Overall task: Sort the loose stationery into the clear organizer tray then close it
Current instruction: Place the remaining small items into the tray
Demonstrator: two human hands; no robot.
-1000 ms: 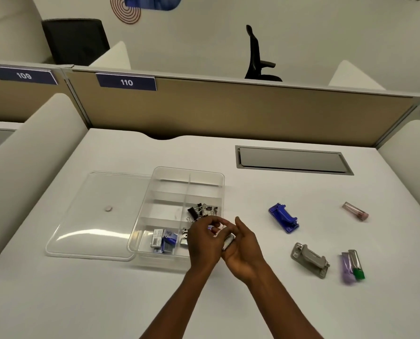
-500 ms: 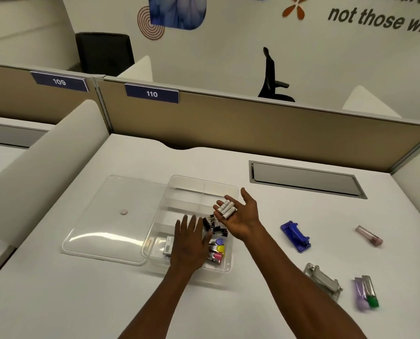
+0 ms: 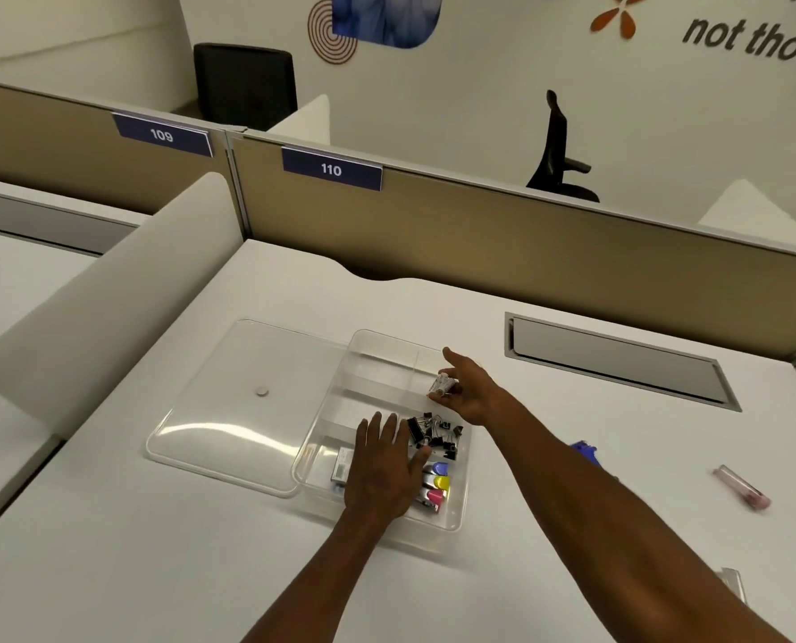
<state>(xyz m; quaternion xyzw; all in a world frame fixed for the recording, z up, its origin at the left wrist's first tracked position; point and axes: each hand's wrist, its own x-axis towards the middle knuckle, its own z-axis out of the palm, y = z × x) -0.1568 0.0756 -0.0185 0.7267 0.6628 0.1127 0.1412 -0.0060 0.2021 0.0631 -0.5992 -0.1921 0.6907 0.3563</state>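
Observation:
The clear organizer tray (image 3: 377, 352) sits on the white desk with its lid (image 3: 243, 401) lying flat to its left. My right hand (image 3: 468, 387) hovers over the tray's far right compartment, holding small white cylinders (image 3: 441, 383). My left hand (image 3: 382, 466) rests flat, fingers spread, on the tray's near part. Black binder clips (image 3: 438, 433) fill a middle right compartment. Coloured highlighters (image 3: 435, 487) lie in the near right one. A small grey box (image 3: 342, 466) shows beside my left hand.
Loose on the desk to the right lie a blue stapler (image 3: 586, 452), partly behind my right arm, a pink tube (image 3: 742, 489), and a grey item (image 3: 732, 584) at the arm's edge. A cable hatch (image 3: 619, 359) is set in the desk. Partitions stand behind and left.
My right hand has turned over from palm up and moved further over the tray's far compartment, closing on the white cylinders. My left hand stays on the tray. The camera moved closer.

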